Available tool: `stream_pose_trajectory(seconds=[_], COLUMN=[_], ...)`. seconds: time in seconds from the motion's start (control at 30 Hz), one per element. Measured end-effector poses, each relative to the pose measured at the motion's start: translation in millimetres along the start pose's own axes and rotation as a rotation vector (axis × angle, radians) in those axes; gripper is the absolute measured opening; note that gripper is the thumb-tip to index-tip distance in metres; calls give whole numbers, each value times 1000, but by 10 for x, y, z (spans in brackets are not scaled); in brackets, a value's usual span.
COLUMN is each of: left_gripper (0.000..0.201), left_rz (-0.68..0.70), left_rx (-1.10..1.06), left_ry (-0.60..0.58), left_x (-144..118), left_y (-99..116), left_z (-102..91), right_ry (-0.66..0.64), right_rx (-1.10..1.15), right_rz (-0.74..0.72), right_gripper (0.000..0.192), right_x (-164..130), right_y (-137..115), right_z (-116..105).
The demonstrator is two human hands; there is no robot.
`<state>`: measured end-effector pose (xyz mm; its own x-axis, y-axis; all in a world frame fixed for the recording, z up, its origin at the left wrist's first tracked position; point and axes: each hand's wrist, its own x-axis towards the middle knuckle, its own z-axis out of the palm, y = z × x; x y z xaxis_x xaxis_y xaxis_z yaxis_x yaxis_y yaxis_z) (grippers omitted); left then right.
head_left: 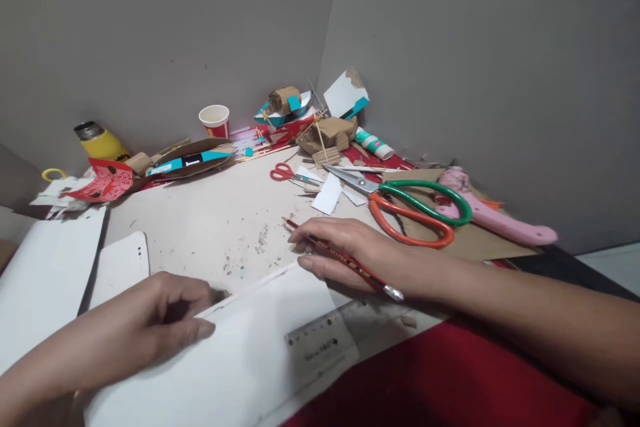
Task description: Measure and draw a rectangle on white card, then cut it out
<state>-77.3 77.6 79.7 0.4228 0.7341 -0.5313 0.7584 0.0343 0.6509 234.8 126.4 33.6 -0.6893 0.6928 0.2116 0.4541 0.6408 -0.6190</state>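
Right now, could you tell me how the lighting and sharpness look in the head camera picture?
Head view: dim, even indoor light, no glare; soft shadows under the left hand and right hand with its pencil; wide-angle bending at the edges; the white sheet and clear ruler look slightly soft, ruler print unreadable.

A sheet is lying at the lower centre of the frame with a ruler resting on its right part, the left hand pressing its left edge and the right hand, with a pencil in it, sitting at its upper right corner. Right of that hand, big scissors are lying before a glue gun, and small scissors are lying above it at centre. A bottle is lying at the upper left, a cup is standing right of it, and scraps are piling up in the corner behind.
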Motion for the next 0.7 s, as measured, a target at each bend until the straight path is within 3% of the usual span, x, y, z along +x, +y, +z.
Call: stream_pose_trajectory(seconds=[0.13,0.37,0.47,0.6,0.63,0.7], left_gripper=[31,34,33,32,31,27], left_rz=[-21,-41,-9,77,97,125], left_rx=[-259,-488,-476,-325,-281,-269], left_ry=[-25,137,115,158,224,476], left_x=[66,113,93,65,52,19], left_y=[-171,-204,-143,-51,-40,-54], left_z=[-165,-266,-216,-147,-156,-228], right_ry=[16,98,102,-143,-162,-69], right_rx=[-16,64,353,951,1043,1155], right_rz=[20,105,168,349,398,455], right_gripper=[26,34,34,35,35,34], right_x=[-14,21,68,108,113,128], right_y=[-44,-1,46,50,44,30], right_z=[-155,-162,-97,17,38,56])
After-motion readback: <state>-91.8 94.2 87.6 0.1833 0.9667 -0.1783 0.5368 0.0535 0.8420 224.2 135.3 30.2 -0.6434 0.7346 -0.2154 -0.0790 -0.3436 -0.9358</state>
